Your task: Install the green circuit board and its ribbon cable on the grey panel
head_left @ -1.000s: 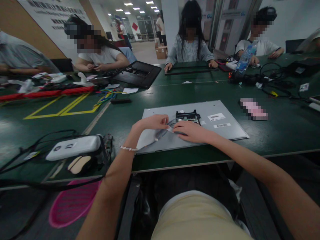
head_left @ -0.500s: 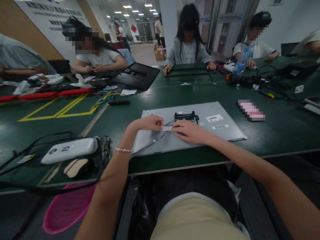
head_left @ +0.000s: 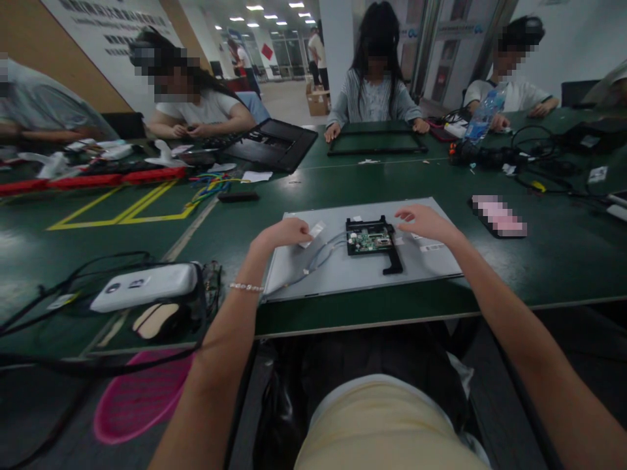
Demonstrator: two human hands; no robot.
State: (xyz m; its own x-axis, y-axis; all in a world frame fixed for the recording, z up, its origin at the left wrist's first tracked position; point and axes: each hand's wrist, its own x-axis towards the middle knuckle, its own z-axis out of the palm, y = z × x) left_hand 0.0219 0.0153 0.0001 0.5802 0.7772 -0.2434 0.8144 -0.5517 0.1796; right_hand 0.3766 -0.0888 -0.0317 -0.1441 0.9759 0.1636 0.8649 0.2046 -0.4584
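Pinched in my left hand (head_left: 287, 234) is a short strip of whitish, see-through tape (head_left: 316, 232), held above the left part of a flat grey metal display panel (head_left: 333, 281). On the panel's middle sits a green circuit board (head_left: 369, 241) in a black plastic bracket (head_left: 393, 261). Thin grey cables (head_left: 321, 256) curve from the board toward the panel's lower left. Over the panel's right part, beside the bracket's upper right corner, my right hand (head_left: 426, 222) hovers with loosely curled fingers apart, and nothing shows in it.
A pink phone (head_left: 499, 217) lies right of the panel. To the left are a white device (head_left: 147, 287), a computer mouse (head_left: 155, 321) and black cables. A pink basket (head_left: 142, 398) is below the table edge. Across the table, a person's hands touch a black frame (head_left: 377, 153).
My right hand has let go of the tape strip and moved right, uncovering the circuit board and bracket. My left hand keeps the strip, now tilted upward. The view has shifted slightly.
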